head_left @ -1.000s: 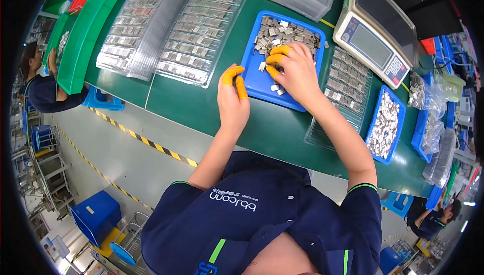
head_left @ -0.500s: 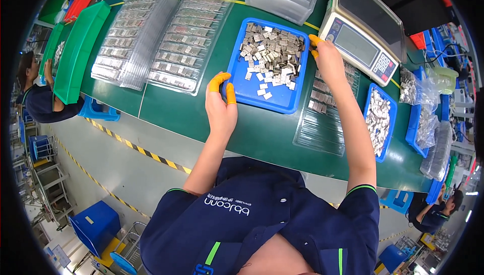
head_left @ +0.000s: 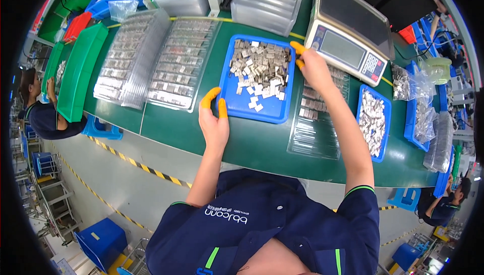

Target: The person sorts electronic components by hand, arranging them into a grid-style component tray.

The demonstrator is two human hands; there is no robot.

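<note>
A blue tray [head_left: 247, 110] holding a heap of small silvery metal parts [head_left: 262, 66] lies in front of me on the green table. My left hand [head_left: 214, 124], with orange finger cots, grips the tray's rim at its near left corner. At the far right corner, my right hand [head_left: 313, 66], also in orange finger cots, has its fingertips at the rim. Underneath my right forearm is a clear plastic blister tray [head_left: 315, 136], with rows of metal parts in its farther section. My forearm hides some of it.
Clear trays full of parts [head_left: 176, 68] and a stack of them [head_left: 123, 63] stand at left, beside a green bin [head_left: 83, 73]. A scale [head_left: 348, 48] and stacked plastic trays [head_left: 267, 3] are behind. At right sits a smaller blue tray [head_left: 385, 139] of whitish parts. Co-workers sit farther off.
The whole view has shifted slightly. My right fingertips now reach over the tray's rim, a little farther left than before. The left hand stays at the near left corner.
</note>
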